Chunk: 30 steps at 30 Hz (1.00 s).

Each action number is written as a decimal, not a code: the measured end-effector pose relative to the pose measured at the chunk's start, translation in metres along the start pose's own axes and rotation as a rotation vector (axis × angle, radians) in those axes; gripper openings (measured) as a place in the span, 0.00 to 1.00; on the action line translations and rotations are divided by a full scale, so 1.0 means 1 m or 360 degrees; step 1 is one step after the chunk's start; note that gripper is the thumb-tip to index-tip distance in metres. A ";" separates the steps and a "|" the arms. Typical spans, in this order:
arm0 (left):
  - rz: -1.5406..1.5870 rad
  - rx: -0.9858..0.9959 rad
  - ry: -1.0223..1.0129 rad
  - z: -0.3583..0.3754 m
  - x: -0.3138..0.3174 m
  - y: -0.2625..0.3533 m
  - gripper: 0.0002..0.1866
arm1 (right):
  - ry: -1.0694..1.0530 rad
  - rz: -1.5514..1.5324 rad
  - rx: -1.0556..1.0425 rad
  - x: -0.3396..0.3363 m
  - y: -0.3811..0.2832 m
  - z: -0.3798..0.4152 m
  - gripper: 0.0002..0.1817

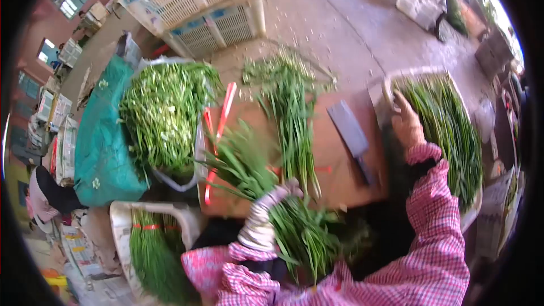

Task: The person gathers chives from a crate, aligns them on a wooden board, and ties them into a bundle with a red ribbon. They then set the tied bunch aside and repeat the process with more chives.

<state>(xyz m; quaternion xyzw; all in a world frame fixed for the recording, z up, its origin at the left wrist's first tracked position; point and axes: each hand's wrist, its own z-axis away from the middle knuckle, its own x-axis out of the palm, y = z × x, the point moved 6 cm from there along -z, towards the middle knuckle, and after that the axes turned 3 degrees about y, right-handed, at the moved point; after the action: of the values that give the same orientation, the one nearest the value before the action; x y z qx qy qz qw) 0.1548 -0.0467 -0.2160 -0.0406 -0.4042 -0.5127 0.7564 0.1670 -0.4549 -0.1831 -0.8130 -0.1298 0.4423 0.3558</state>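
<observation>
My left hand [284, 191], in a pale knitted glove, is closed around a bunch of long green leaves [241, 161] that looks like garlic chives. The bunch's leaves are blurred and fan out to the upper left. More loose leaves [303, 235] hang over my lap below that hand. My right hand [409, 124] is at the inner edge of the right crate [387, 88], its fingers stretched out beside long chives [442, 124]. On the brown board [340, 190] lie a pile of cut greens [289, 119], a cleaver [350, 130] and red strips [226, 107].
A bag of chopped greens [164, 110] stands left of the board, beside a teal sack [105, 136]. A white tub [122, 215] with tied bundles [156, 255] is at lower left. Stacked crates [195, 14] stand ahead. Trimmings litter the concrete floor [323, 17]. Another person [45, 192] is at far left.
</observation>
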 end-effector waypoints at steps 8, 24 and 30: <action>0.0363 0.0913 0.0129 0.184 -0.042 0.067 0.19 | -0.0534 -0.0914 0.0663 -0.070 -0.090 0.147 0.08; -0.0031 0.1813 0.0142 0.331 -0.138 0.051 0.17 | -0.1412 -0.1508 0.0798 -0.018 -0.194 0.302 0.13; 0.0315 0.2059 0.0109 0.357 -0.160 0.052 0.16 | -0.1443 -0.1332 0.0440 -0.022 -0.236 0.272 0.12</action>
<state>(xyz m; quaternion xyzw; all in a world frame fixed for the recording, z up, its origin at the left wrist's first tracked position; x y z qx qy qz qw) -0.0302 0.2663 -0.0626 0.4019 -0.6010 -0.0951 0.6842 -0.0418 -0.1720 -0.1023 -0.3718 -0.5164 0.5789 0.5099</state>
